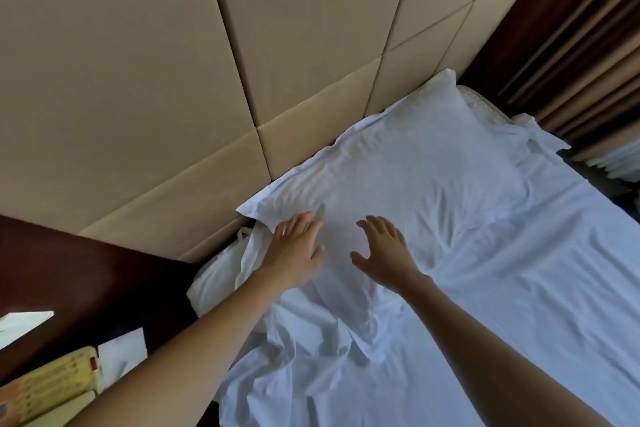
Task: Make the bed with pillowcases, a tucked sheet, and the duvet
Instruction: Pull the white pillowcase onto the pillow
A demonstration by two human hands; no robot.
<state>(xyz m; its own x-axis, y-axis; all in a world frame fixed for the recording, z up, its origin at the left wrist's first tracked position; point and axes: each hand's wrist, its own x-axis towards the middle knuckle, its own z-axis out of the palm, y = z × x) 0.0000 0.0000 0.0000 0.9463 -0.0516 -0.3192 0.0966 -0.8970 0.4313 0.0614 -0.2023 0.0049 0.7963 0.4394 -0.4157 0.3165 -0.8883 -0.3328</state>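
Here: left hand [298, 248], right hand [384, 251] spread on pillow [422, 166], edge along headboard [145, 87].

We are viewing a white cloth pillowcase [398, 170], matt, its weave showing faint stripes and soft creases. We are noting a white cloth sheet [526, 281] lying matt and heavily wrinkled. We are seeing beige upholstered wall panels [138, 62] looking smooth and matt, with seams between them. We are reading the dark reddish-brown wooden bedside surface [86, 270] as polished and faintly glossy, and the brown pleated curtain [588, 45] as matt cloth.
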